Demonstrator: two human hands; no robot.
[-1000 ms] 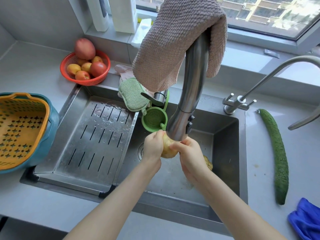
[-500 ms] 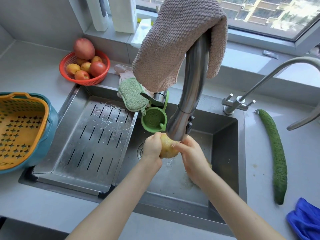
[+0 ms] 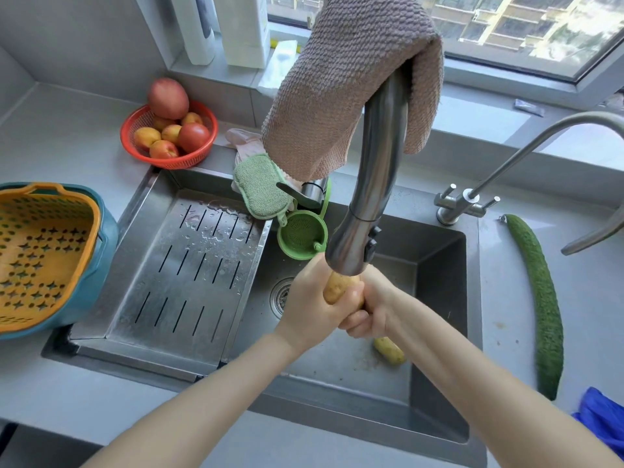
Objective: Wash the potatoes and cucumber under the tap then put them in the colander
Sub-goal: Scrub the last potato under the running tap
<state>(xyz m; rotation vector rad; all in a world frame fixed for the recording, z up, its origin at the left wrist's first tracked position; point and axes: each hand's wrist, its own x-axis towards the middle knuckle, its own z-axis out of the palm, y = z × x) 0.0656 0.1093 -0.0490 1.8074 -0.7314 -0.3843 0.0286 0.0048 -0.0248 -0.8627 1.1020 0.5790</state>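
Note:
Under the steel tap head (image 3: 351,244), both my hands wrap a yellow potato (image 3: 337,287) over the sink basin. My left hand (image 3: 309,305) cups its left side and my right hand (image 3: 371,307) curls round its lower right. A second potato (image 3: 390,350) lies on the sink floor just below my right wrist. The long green cucumber (image 3: 540,298) rests on the counter right of the sink. The orange colander (image 3: 37,261) sits in a teal bowl on the left counter, with nothing visible inside it.
A slotted steel drain tray (image 3: 189,275) covers the sink's left half. A red basket of fruit (image 3: 169,136), a green sponge (image 3: 260,187) and a green strainer (image 3: 302,238) stand behind. A brown towel (image 3: 347,82) drapes the tap. A second thin faucet (image 3: 472,204) and a blue cloth (image 3: 604,423) are at right.
My hands have closed tighter round the potato, turning it under the tap; my right hand now curls beneath it. The second potato has come more into view.

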